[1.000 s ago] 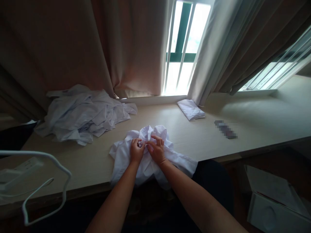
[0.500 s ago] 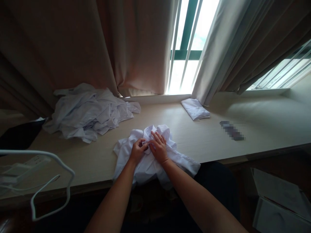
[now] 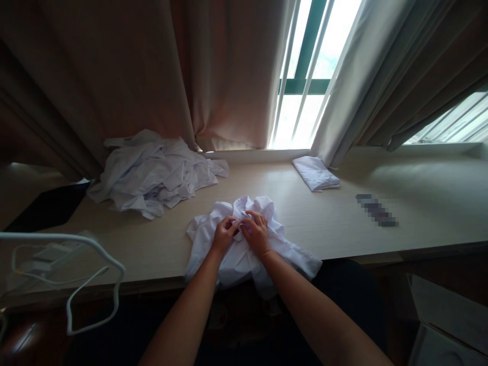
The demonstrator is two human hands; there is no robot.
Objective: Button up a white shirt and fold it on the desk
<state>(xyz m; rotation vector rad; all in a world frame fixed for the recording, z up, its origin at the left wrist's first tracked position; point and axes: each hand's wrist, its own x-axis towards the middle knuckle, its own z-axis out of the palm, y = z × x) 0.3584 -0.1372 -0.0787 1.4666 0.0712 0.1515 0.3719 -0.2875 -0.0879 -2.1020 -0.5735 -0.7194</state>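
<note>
A crumpled white shirt [image 3: 244,264] lies at the table's front edge, part of it hanging over toward my lap. My left hand [image 3: 225,235] pinches its cloth near the middle, thumb against fingers. Close beside it on the right, my right hand [image 3: 257,235] has its fingers bent and closed on the same gathered cloth. The fingertips of both hands nearly meet. Whatever small part of the shirt lies between them is too small to make out.
A heap of white garments [image 3: 160,173] lies at the back left, and a folded white garment [image 3: 315,174] below the window. Right of it is a blurred-out object [image 3: 376,209]. A black flat item [image 3: 49,206], a power strip [image 3: 53,259] and a white cable [image 3: 95,244] are on the left.
My right hand's fingers have drawn in from lying stretched over the cloth to a bent grip. The view has turned slightly left, so everything sits further right.
</note>
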